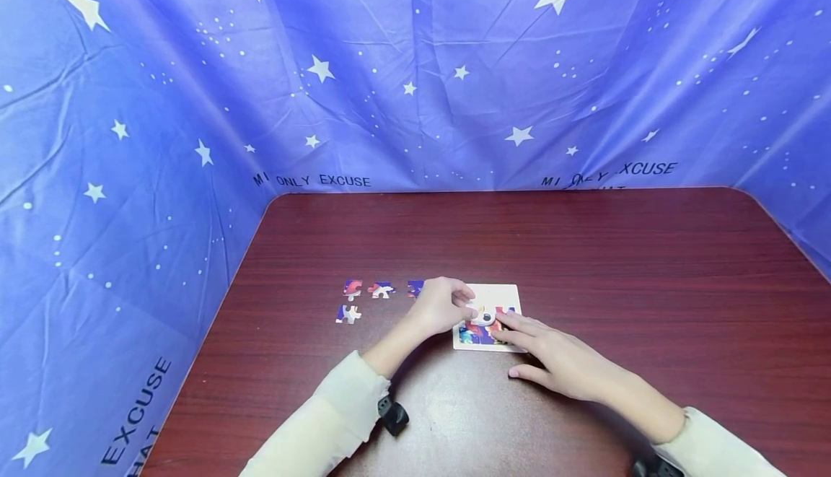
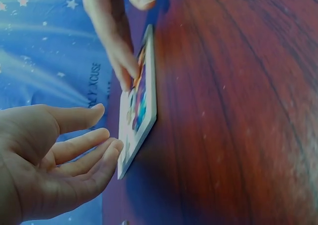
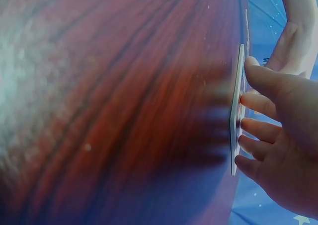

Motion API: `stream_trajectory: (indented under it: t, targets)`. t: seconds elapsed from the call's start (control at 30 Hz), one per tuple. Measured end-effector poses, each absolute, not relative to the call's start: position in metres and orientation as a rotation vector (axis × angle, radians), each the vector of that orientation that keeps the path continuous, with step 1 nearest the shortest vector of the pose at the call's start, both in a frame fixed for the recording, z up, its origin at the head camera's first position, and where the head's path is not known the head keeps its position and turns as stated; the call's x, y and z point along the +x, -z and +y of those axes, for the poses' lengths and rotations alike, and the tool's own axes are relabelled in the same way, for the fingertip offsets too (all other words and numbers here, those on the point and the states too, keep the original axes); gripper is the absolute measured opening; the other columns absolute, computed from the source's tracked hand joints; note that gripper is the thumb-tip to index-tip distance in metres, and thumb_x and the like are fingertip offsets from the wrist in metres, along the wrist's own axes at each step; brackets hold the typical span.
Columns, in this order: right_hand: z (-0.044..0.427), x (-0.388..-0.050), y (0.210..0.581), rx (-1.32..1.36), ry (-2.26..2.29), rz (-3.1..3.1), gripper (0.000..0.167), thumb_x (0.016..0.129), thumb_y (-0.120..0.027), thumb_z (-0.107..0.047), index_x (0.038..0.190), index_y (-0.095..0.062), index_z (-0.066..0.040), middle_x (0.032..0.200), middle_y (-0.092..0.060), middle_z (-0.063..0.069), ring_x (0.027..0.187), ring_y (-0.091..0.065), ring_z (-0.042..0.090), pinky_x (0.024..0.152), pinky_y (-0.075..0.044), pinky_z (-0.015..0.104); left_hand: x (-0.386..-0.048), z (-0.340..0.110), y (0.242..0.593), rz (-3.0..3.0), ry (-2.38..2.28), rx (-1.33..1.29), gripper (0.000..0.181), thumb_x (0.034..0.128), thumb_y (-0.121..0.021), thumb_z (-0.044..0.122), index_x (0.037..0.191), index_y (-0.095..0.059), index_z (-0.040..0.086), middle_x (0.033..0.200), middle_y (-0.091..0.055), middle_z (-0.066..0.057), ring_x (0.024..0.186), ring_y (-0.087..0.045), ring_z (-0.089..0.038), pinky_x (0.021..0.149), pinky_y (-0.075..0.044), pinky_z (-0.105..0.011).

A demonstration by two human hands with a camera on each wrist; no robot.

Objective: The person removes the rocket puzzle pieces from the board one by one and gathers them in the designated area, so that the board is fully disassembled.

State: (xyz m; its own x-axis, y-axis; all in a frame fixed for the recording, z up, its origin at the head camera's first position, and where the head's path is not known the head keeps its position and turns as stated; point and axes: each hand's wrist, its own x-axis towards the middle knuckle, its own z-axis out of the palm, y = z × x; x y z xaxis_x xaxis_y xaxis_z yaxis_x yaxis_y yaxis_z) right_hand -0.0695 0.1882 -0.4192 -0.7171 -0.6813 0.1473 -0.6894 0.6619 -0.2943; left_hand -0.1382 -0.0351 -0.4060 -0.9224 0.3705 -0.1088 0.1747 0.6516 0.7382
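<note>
A jigsaw board (image 1: 503, 294) with a pale frame lies flat on the table, colourful pieces filling its near part. My left hand (image 1: 438, 309) is over the board's left side. In the left wrist view, the thumb of that left hand (image 2: 64, 160) stands apart from its gently bent fingers, nothing between them. From the right, my right hand (image 1: 563, 360) rests its outstretched fingertips on the fitted pieces (image 1: 482, 334). The right wrist view has the right hand (image 3: 288, 130) with fingers spread along the board (image 3: 235, 111).
Left of the board lie several loose jigsaw pieces: a red one (image 1: 353, 288), a red and white one (image 1: 381, 290), a blue and white one (image 1: 348, 314) and a purple one (image 1: 415, 288) partly behind the left hand. A starry blue cloth (image 1: 415, 116) hangs behind the brown table (image 1: 649, 268).
</note>
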Motion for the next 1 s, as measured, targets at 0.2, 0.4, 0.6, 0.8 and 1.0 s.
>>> stream_trajectory:
  t: [0.2, 0.4, 0.6, 0.8, 1.0]
  targets:
    - [0.191, -0.07, 0.419, 1.169, -0.531, -2.831, 0.055, 0.085, -0.071, -0.031, 0.136, -0.055, -0.019, 0.145, -0.051, 0.007, 0.13, -0.051, 0.029, 0.097, -0.049, 0.045, -0.136, -0.023, 0.409, 2.615, -1.059, 0.483, 0.027, 0.0783, -0.077, 0.021, 0.1, -0.072, 0.007, 0.095, -0.075, -0.006, 0.086, -0.067, -0.014, 0.075, -0.051, -0.019]
    - [0.189, -0.072, 0.418, 1.206, -0.558, -2.865, 0.054, 0.086, -0.07, -0.029, 0.136, -0.055, -0.016, 0.144, -0.052, 0.008, 0.131, -0.05, 0.03, 0.098, -0.048, 0.045, -0.135, -0.018, 0.413, 2.645, -1.027, 0.541, 0.022, 0.0789, -0.076, 0.02, 0.096, -0.072, 0.006, 0.092, -0.075, -0.006, 0.084, -0.068, -0.014, 0.072, -0.05, -0.018]
    - [0.19, -0.074, 0.415, 1.222, -0.562, -2.865, 0.053, 0.084, -0.072, -0.026, 0.133, -0.058, -0.013, 0.143, -0.053, 0.008, 0.13, -0.052, 0.03, 0.097, -0.049, 0.045, -0.136, -0.012, 0.412, 2.622, -1.104, 0.452, 0.023, 0.0774, -0.076, 0.019, 0.095, -0.071, 0.004, 0.09, -0.073, -0.007, 0.078, -0.064, -0.011, 0.07, -0.049, -0.017]
    - [0.19, -0.075, 0.414, 1.228, -0.572, -2.884, 0.053, 0.085, -0.07, -0.027, 0.135, -0.056, -0.013, 0.144, -0.052, 0.009, 0.131, -0.051, 0.031, 0.097, -0.049, 0.045, -0.14, -0.01, 0.414, 2.569, -1.209, 0.325, 0.024, 0.0777, -0.076, 0.015, 0.097, -0.069, 0.002, 0.088, -0.071, -0.008, 0.078, -0.063, -0.011, 0.07, -0.05, -0.019]
    - [0.191, -0.075, 0.416, 1.221, -0.587, -2.891, 0.053, 0.086, -0.07, -0.028, 0.135, -0.055, -0.015, 0.146, -0.051, 0.008, 0.132, -0.049, 0.031, 0.099, -0.047, 0.046, -0.141, -0.012, 0.415, 2.536, -1.269, 0.315, 0.021, 0.0773, -0.074, 0.012, 0.096, -0.071, 0.002, 0.086, -0.072, -0.008, 0.073, -0.063, -0.008, 0.066, -0.049, -0.016]
